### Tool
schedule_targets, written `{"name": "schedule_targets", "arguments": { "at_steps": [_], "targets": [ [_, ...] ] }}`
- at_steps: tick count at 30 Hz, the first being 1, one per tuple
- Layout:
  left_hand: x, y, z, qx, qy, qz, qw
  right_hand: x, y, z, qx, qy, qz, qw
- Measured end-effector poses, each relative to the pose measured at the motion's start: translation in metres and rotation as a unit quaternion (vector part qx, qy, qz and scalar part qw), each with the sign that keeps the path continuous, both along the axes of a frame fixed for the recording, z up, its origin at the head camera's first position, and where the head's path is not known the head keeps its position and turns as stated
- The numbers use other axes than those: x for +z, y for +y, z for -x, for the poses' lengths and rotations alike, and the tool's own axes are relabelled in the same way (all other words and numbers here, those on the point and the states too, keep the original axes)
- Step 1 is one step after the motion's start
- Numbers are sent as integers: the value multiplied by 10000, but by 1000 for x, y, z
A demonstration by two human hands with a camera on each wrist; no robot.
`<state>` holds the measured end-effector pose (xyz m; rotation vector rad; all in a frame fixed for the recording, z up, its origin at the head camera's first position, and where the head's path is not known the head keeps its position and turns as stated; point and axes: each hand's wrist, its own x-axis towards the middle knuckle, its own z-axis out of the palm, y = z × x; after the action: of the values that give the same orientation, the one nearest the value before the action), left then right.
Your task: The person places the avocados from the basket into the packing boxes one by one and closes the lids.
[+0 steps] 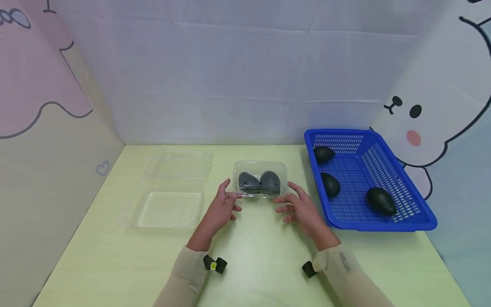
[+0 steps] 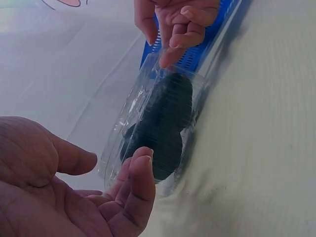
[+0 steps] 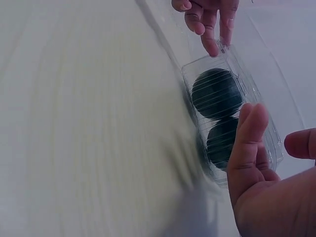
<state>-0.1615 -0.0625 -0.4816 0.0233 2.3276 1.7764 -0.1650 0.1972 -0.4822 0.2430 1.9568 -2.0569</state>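
A clear plastic clamshell box (image 1: 260,165) with its lid down sits on the table in front of me. Inside it two dark avocados (image 1: 270,182) lie side by side, seen through the plastic. At the box's near left corner is my left hand (image 1: 219,209), fingers loosely bent and thumb apart from them. My right hand (image 1: 303,212) is at the opposite near corner, its fingers spread and relaxed. In the left wrist view, the fingertips (image 2: 143,154) overlap the end of the box, with nothing gripped. The right wrist view likewise shows fingers beside the box wall.
To the right stands a blue perforated basket (image 1: 349,209) holding three avocados, one of them near its front (image 1: 381,201). Another clear clamshell (image 1: 170,209) lies opened out at the left, its lid half toward the back. A pale cloth wall (image 1: 245,85) rises behind the table.
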Motion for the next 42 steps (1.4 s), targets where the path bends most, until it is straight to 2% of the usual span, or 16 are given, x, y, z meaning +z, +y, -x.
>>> {"name": "schedule_targets", "arguments": {
  "at_steps": [9, 16, 22, 26, 29, 32, 36, 42],
  "targets": [
    [3, 4, 11, 40, -147, -328, 9993, 2, -6, 11, -204, 12, 13, 9998],
    [5, 8, 20, 111, -265, -417, 9987, 3, -11, 19, -403, 36, 116, 9991],
    [5, 9, 22, 74, -349, -491, 9982, 2, -11, 23, -446, 63, 117, 9989],
    [9, 6, 20, -27, -393, -223, 9990, 1, -10, 21, -402, 39, 66, 9992],
    [18, 1, 14, -142, -405, 283, 9987, 0, -8, 16, -324, 48, -92, 9994],
    [33, -9, 6, -264, -294, 737, 9965, 2, -5, 8, -134, 127, -400, 9990],
    [53, -26, -6, -359, 183, 1072, 9934, 8, 2, -6, 366, 297, -751, 9961],
    [81, -62, -21, -237, 881, 1389, 9861, 30, 14, -27, 1306, 434, -884, 9865]
  ]
}}
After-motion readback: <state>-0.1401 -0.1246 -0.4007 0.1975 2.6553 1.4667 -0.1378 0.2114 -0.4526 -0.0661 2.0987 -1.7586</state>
